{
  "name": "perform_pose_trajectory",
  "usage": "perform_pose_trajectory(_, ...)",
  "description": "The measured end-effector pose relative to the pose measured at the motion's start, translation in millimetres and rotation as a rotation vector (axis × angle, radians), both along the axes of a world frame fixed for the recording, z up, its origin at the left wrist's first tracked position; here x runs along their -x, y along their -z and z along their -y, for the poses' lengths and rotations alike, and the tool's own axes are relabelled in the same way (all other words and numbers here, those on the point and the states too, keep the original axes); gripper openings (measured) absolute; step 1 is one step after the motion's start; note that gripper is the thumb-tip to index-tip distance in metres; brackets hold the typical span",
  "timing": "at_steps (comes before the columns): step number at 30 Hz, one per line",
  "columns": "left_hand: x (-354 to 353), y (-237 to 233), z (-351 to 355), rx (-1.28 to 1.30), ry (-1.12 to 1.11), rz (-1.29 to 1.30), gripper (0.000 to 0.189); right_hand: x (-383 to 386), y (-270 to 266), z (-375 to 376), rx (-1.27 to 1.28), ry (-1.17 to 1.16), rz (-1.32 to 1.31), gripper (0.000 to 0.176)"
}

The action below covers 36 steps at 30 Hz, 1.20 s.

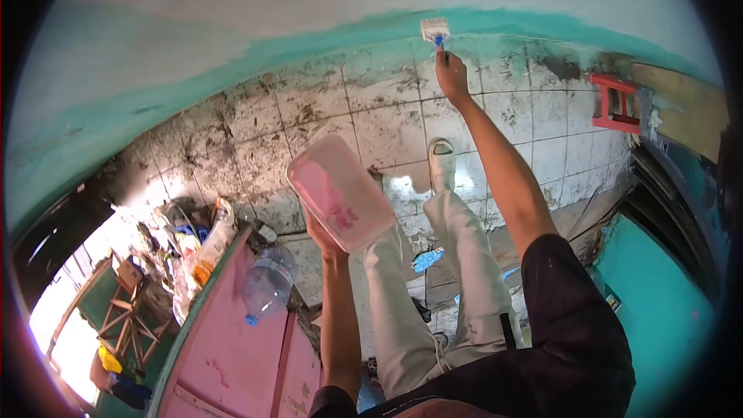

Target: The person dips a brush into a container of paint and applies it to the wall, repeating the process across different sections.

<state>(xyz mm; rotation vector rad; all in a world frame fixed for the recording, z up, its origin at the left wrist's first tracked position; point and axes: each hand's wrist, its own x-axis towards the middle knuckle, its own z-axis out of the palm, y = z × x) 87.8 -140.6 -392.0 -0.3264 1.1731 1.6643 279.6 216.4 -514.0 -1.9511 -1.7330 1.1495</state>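
My right hand (452,76) is closed around the handle of a wide paintbrush (435,29) with a blue neck and a whitish head. The brush head overlaps the teal band low on the wall (325,0), which is whitish above that band. Held out over the floor by my left hand (325,236) is a rectangular plastic tub (340,195), tilted, with pink smears showing in it. My left fingers are mostly hidden behind the tub.
Dirty tiles (387,124) cover the floor around my feet. A red plastic stool (615,102) stands at the right. Left of me are a pink panel (232,340), a large clear bottle (268,282) and piled clutter (182,251). A teal surface (650,302) lies at my right.
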Motion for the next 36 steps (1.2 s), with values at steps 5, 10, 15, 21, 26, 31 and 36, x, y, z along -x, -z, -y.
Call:
perform_pose_trajectory(5,14,-32,-7,-0.108,0.111,0.155,0.065,-23,-169,19,-0.354,0.029,-0.269,0.047)
perform_pose_trajectory(10,5,-51,-26,-0.134,0.12,0.166,0.063,-20,-311,-3,-0.466,0.061,-0.323,0.047)
perform_pose_trajectory(15,-15,-24,-23,-0.036,0.156,0.052,0.06,-13,-247,-42,-0.596,0.017,-0.202,0.043)
perform_pose_trajectory(21,-50,-28,-38,-0.13,0.171,0.114,0.06,-24,-66,-52,-0.174,-0.004,0.096,0.038)
perform_pose_trajectory(26,-62,-36,-47,-0.076,0.197,0.099,0.062,-22,-152,-50,-0.445,-0.201,0.035,0.041)
perform_pose_trajectory(31,-67,-40,-56,-0.065,0.185,0.081,0.063,-21,-273,-22,-0.596,0.018,-0.252,0.039)
perform_pose_trajectory(36,-69,-7,-38,-0.013,0.121,0.057,0.063,-35,-77,-59,-0.384,0.033,-0.034,0.053)
